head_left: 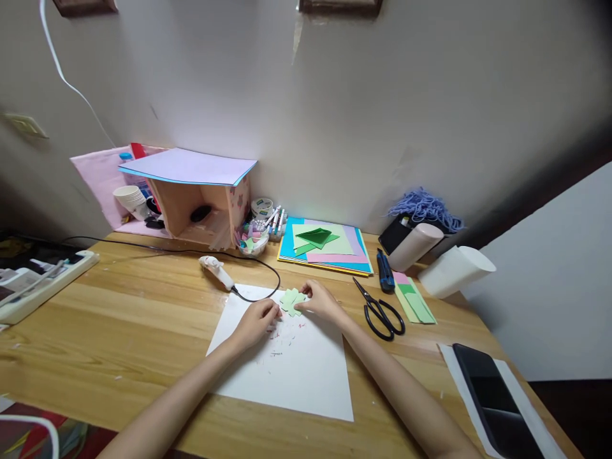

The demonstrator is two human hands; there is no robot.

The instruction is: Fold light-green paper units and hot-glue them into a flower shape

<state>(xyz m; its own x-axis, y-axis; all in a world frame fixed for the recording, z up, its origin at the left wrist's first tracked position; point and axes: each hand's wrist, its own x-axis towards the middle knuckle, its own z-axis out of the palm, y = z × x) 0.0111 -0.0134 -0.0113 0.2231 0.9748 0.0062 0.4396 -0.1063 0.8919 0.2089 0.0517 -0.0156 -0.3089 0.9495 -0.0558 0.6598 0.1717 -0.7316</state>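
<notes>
A light green paper flower (291,301) with several petals is between my hands, over the upper part of a white sheet of paper (306,376). My right hand (322,301) pinches its right edge, with the thumb lying over a petal. On the other side, my left hand (257,322) is closed, its fingertips pinched at the flower's left edge; what lies between them is partly hidden. Small reddish and dark scraps or marks are scattered on the sheet just below the flower. A white glue gun (217,273) with a black cord lies beyond my left hand.
Black scissors (380,310) and a blue box cutter (385,271) lie at right, near paper strips (417,299) and white rolls (456,271). Coloured sheets (327,245) and a cardboard box (201,204) stand behind. A phone (495,398) is at front right; a power strip (43,287) at left.
</notes>
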